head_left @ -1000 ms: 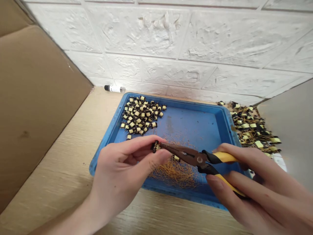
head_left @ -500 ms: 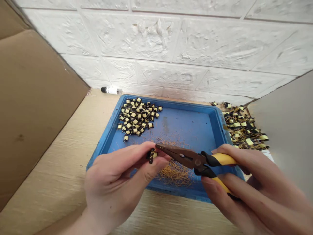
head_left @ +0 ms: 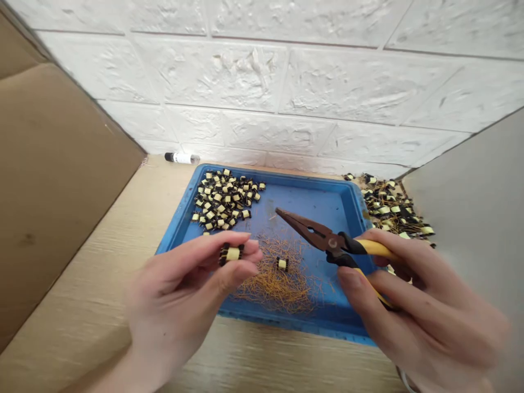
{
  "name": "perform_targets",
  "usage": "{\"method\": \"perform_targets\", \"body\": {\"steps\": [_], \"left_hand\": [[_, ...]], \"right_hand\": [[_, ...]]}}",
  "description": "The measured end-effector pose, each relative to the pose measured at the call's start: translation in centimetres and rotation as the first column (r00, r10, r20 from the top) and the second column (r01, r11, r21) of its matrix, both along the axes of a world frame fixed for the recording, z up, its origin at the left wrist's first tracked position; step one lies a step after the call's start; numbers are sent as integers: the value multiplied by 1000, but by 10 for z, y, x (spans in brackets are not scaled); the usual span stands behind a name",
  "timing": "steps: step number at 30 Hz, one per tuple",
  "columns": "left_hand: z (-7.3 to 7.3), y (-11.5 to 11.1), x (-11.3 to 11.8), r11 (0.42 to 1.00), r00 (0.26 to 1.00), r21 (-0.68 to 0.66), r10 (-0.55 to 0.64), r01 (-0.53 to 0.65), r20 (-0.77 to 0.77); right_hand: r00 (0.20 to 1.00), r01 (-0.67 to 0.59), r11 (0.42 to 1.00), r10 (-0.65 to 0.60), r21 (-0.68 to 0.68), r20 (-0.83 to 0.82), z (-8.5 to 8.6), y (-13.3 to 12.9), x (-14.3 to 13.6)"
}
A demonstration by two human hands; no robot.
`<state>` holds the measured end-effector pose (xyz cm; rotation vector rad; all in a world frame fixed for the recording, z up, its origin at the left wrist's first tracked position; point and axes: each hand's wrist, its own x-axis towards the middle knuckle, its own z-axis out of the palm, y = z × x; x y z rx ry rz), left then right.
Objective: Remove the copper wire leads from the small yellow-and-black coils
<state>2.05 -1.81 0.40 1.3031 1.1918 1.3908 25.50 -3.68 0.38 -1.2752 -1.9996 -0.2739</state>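
Note:
Between the thumb and fingers of my left hand (head_left: 184, 295) is a small black-and-yellow transformer (head_left: 233, 254), held above the near left part of a blue tray (head_left: 327, 188). My right hand (head_left: 413, 295) grips the yellow-and-black handles of needle-nose pliers (head_left: 315, 232). Their dark jaws point up and left over the tray, apart from my left hand. A single transformer (head_left: 282, 264) lies on a heap of cut copper-coloured wire bits (head_left: 278, 292) in the tray. Many similar transformers (head_left: 223, 199) are piled in the tray's far left corner.
Right of the tray, on the wooden table (head_left: 123, 218), sits a pile of transformers with long wires (head_left: 395, 210). A small bottle with a black cap (head_left: 182, 158) lies by the white brick-patterned wall (head_left: 245, 76). Cardboard (head_left: 69, 180) stands at the left, a grey panel (head_left: 475, 218) at the right.
The pliers' tips have moved away from the transformer in my left hand, up and to the right of it. My left hand has shifted left, uncovering the transformer on the wire heap.

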Motion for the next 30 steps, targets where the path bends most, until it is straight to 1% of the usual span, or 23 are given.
{"method": "perform_targets", "body": {"steps": [4, 9, 12, 16, 22, 26, 30], "left_hand": [[3, 4, 0, 1000, 999, 30, 7, -9, 52], [1, 6, 0, 999, 997, 34, -28, 26, 72], [0, 5, -1, 999, 995, 36, -39, 36, 86], [3, 5, -1, 997, 994, 37, -66, 63, 88], [3, 5, -4, 997, 996, 49, -69, 66, 62], [5, 7, -3, 997, 1000, 72, -17, 16, 5], [13, 13, 2, 996, 988, 80, 45, -34, -146]], "right_hand": [[999, 7, 999, -5, 39, -38, -3, 0, 1], [996, -62, 998, 64, -27, 59, 2, 1, 8], [994, -97, 995, 98, -28, 44, 0, 0, 12], [989, -143, 989, 144, -45, 26, -5, -2, 17], [988, -126, 991, 130, -49, 84, -4, -1, 17], [988, -121, 992, 124, -41, 91, -3, 1, 14], [992, -90, 990, 99, -112, 76, 1, 3, 8]]}}
